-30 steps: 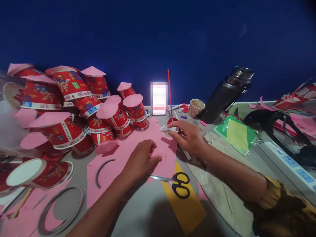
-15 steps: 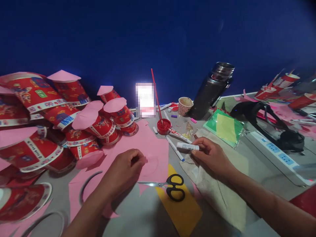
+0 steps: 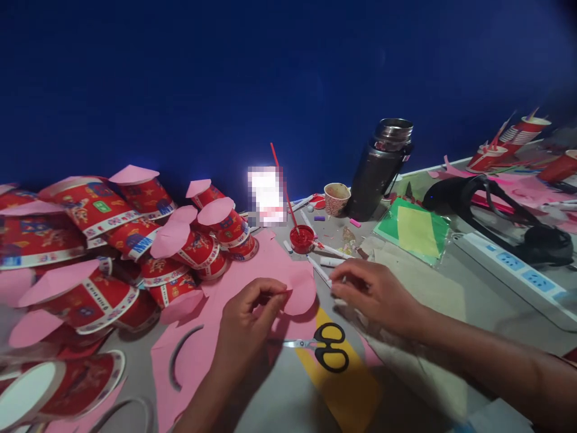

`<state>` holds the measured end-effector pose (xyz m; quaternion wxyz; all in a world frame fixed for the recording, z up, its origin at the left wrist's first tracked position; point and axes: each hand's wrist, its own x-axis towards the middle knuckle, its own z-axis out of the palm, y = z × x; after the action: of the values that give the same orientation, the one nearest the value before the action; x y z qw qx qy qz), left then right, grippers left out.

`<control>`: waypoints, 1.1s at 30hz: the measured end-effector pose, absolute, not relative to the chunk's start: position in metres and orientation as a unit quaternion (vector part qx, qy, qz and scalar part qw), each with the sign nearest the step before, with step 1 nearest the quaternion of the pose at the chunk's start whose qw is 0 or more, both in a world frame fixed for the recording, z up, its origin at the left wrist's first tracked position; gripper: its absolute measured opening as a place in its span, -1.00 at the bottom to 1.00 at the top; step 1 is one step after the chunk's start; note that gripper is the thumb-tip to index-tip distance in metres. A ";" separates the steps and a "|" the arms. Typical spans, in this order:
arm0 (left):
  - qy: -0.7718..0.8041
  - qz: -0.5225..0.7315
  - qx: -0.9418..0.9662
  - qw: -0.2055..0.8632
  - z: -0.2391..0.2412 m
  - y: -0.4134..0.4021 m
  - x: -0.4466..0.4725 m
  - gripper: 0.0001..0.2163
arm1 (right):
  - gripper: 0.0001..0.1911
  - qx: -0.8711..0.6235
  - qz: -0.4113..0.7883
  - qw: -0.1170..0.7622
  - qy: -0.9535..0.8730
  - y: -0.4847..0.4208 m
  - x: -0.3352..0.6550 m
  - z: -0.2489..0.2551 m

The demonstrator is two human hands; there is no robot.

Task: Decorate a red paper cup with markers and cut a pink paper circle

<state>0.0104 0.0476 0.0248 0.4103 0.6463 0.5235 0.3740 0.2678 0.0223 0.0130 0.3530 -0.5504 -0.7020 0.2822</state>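
My left hand [image 3: 252, 319] pinches the edge of a round pink paper piece [image 3: 301, 293] between thumb and fingers. The piece is raised slightly over a large pink sheet [image 3: 252, 264]. My right hand [image 3: 374, 294] is to the right of it, fingers curled loosely and apart, with nothing visible in them. Just beyond its fingertips lies a white glue stick [image 3: 331, 261] beside a white marker [image 3: 319, 272]. Black-handled scissors [image 3: 331, 347] lie below the hands, partly over a yellow paper strip [image 3: 347, 391].
Red paper cups [image 3: 202, 249] with pink paper tops crowd the left side. Behind the hands stand a red paint pot [image 3: 302, 239] with a brush, a small paper cup [image 3: 336, 198] and a black flask [image 3: 378, 174]. A power strip [image 3: 514, 279] lies right, near a black headset [image 3: 491, 222].
The right hand has let go of the glue stick, which now lies on the table. The left hand has lifted the round pink piece and moved it right. The view has shifted slightly.
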 end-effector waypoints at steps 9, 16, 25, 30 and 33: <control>0.497 0.408 0.643 0.415 0.024 0.034 0.013 -0.92 | -0.78 -0.520 0.464 0.379 -0.609 0.030 0.221 0.018; 0.527 0.401 0.577 0.478 0.021 0.035 0.020 -0.91 | -0.78 -0.542 0.457 0.300 -0.639 0.023 0.223 0.006; 0.541 0.399 0.521 0.526 0.019 0.035 0.024 -0.82 | -0.77 -0.544 0.462 0.273 -0.645 0.022 0.221 0.002; 0.535 0.400 0.504 0.547 0.015 0.035 0.025 -0.70 | -0.78 -0.535 0.494 0.281 -0.625 0.022 0.220 0.003; 0.532 0.388 0.504 0.559 0.012 0.035 0.025 -0.67 | -0.79 -0.532 0.503 0.299 -0.613 0.022 0.220 0.003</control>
<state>0.0247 0.0351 0.0123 0.5590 0.5043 0.5318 0.3878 0.2195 0.0222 0.0033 0.2985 -0.5316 -0.6128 0.5028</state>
